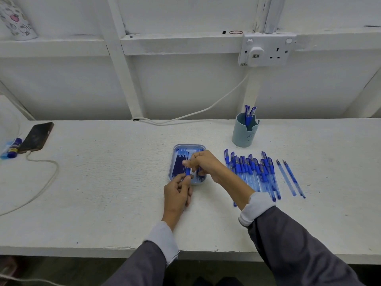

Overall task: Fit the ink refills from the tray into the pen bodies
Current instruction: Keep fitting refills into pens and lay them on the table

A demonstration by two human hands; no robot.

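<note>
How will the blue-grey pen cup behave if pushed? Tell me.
The cup stands taller than wide, so a push near its rim would probably tip it. It looks like plastic with only a few pens inside, so likely light. Pushed low, it should slide.

blue pens point(252, 174), pale blue tray point(189, 145), white table point(103, 182)

Over the tray point(189, 145) of refills point(178, 165) mid-worktop point(103, 182), the left hand point(177, 194) grips a blue pen body point(188, 172), the right hand point(205, 164) pinching its upper end, pens point(253, 174) fanned just right.
</note>
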